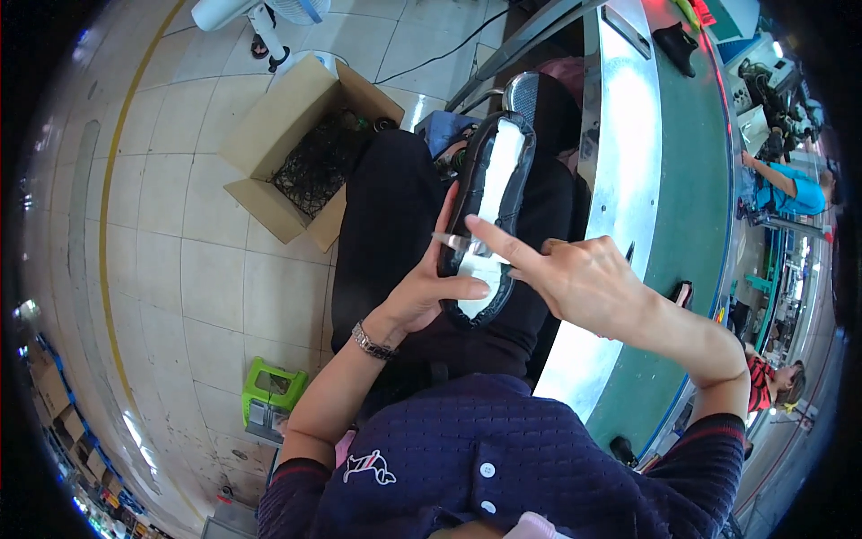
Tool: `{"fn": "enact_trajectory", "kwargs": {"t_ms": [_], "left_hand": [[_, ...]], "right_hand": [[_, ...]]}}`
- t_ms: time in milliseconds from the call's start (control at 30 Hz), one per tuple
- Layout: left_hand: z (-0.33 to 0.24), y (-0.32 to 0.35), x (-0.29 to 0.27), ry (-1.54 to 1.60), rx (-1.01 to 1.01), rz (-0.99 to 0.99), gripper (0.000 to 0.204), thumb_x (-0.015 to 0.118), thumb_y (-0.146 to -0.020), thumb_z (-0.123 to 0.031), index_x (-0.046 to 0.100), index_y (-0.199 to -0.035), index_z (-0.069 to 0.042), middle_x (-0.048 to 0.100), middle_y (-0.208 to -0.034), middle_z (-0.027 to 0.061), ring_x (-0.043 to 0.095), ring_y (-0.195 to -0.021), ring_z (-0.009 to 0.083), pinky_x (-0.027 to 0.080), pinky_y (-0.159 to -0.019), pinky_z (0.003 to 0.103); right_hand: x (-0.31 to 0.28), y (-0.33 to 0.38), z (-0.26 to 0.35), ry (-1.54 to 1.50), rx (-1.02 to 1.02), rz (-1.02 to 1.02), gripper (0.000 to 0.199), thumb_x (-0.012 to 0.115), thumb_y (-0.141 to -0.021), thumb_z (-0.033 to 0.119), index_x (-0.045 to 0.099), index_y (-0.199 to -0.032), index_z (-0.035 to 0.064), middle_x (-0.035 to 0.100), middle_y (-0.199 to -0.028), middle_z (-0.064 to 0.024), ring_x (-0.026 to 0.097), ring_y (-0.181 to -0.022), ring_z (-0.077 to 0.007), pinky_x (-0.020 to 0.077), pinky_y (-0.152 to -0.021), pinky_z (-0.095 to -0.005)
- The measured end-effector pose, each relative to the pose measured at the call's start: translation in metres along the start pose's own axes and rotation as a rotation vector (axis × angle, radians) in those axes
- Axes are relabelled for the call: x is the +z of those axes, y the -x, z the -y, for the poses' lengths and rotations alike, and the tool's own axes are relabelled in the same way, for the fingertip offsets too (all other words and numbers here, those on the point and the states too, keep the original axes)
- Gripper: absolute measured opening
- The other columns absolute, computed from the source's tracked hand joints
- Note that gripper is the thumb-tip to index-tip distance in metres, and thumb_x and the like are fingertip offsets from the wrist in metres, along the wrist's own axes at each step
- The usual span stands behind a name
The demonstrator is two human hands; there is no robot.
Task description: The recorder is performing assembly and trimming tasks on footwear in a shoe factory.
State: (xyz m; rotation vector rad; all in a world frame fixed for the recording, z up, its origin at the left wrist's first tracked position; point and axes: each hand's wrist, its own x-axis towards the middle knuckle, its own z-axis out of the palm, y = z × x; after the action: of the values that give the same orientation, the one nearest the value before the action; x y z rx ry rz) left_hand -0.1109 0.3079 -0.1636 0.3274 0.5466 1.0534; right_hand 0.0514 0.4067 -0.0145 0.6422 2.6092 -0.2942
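A black shoe upper (514, 189) lies sole side up over my lap, its white bottom board (497, 175) framed by black edges folded inward. My left hand (429, 286) grips its near end from the left, thumb pressed on the white board and fingers along the side. My right hand (584, 274) is over the near half, index finger stretched out and the other fingers curled. Under that finger a short, shiny flat metal tool (455, 242) lies across the shoe; its handle is hidden in the right hand, and its exact kind is unclear.
Left of my knees an open cardboard box (269, 135) holds tangled black scraps. A green conveyor belt (669, 225) with a metal edge (624, 135) runs along my right, carrying a black shoe (676, 48). A lime-green case (272, 386) stands on the floor. Other people work beyond the belt.
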Motion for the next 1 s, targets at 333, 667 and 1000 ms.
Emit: {"fn": "enact_trajectory", "kwargs": {"t_ms": [333,667,1000], "left_hand": [[0.021,0.012,0.001,0.385,0.019,0.047,0.073,0.048,-0.099,-0.041,0.002,-0.155,-0.03,0.019,-0.158,0.0021,0.028,-0.142,0.0229,0.027,-0.114,0.042],[0.019,0.009,0.028,0.031,0.23,-0.216,0.07,0.047,-0.101,-0.038,0.01,-0.155,-0.014,0.029,-0.153,0.008,0.036,-0.136,0.0187,0.03,-0.111,0.034],[0.034,0.024,0.007,-0.346,0.024,-0.162,0.083,0.071,-0.086,-0.012,0.019,-0.151,-0.005,0.048,-0.136,0.0093,0.05,-0.121,0.0164,0.043,-0.101,0.034]], "right_hand": [[0.007,0.023,-0.003,0.288,-0.152,-0.324,0.068,0.056,-0.081,0.004,0.045,-0.139,0.038,0.054,-0.1,-0.0128,0.059,-0.097,-0.0214,0.0526,-0.062,-0.0252],[-0.016,0.023,-0.002,-0.085,-0.16,0.091,0.067,0.057,-0.076,0.004,0.049,-0.14,0.0225,0.057,-0.069,-0.0103,0.051,-0.046,-0.014,0.0461,-0.042,-0.0268],[0.02,0.005,0.01,0.083,-0.138,-0.172,0.07,0.054,-0.087,0.017,0.028,-0.151,0.0262,0.057,-0.06,-0.0124,0.054,-0.044,-0.0127,0.0434,-0.038,-0.0267]]}}
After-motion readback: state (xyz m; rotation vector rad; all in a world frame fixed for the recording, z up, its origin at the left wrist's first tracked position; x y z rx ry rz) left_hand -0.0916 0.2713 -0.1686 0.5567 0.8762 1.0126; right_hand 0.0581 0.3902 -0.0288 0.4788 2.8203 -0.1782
